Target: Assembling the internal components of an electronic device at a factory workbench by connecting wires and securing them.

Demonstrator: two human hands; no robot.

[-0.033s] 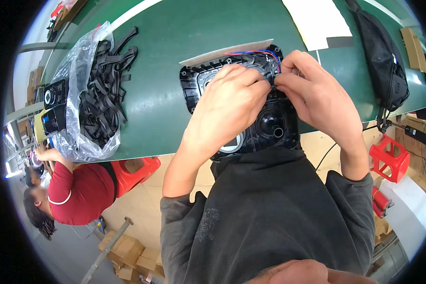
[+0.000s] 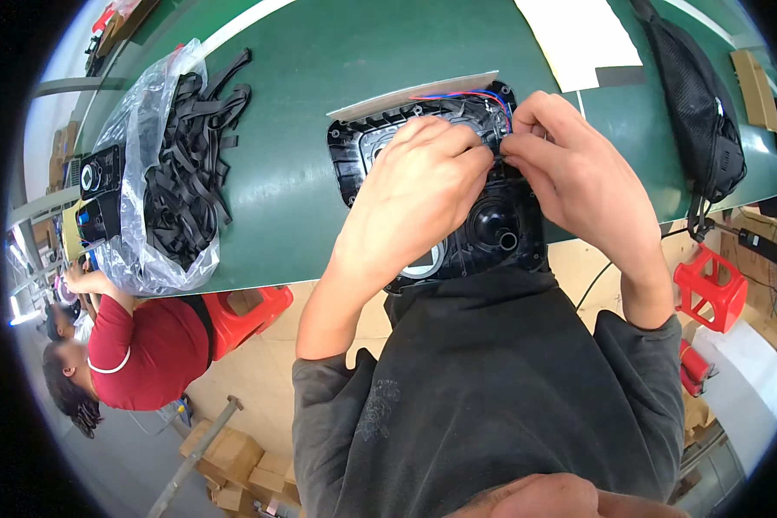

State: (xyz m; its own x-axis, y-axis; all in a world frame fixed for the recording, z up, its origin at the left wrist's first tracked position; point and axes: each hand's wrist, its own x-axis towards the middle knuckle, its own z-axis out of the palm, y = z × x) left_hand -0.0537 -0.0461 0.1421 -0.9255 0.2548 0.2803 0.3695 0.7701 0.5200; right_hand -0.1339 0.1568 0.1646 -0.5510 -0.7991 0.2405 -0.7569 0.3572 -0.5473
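Note:
A black plastic housing (image 2: 345, 166) lies open on the green table, its near edge against my dark shirt. My left hand (image 2: 423, 177) reaches over its middle, with the fingers closed in a pinch. Just to the right, my right hand (image 2: 578, 177) pinches too, its fingertips almost meeting the left ones. Whatever is between the fingers is hidden. Thin red and blue wires (image 2: 495, 97) run along the housing's far edge and down beside my right fingertips. A round black cone-like part (image 2: 492, 223) shows below my hands. Along the far rim rests a flat grey strip (image 2: 414, 95).
A clear plastic bag (image 2: 134, 216) with black straps (image 2: 186, 173) lies at left on the table (image 2: 285, 173). White paper (image 2: 578, 43) and a black bag (image 2: 695, 104) are at right. A person in red (image 2: 151, 354) sits at left; a red stool (image 2: 710, 289) stands at right.

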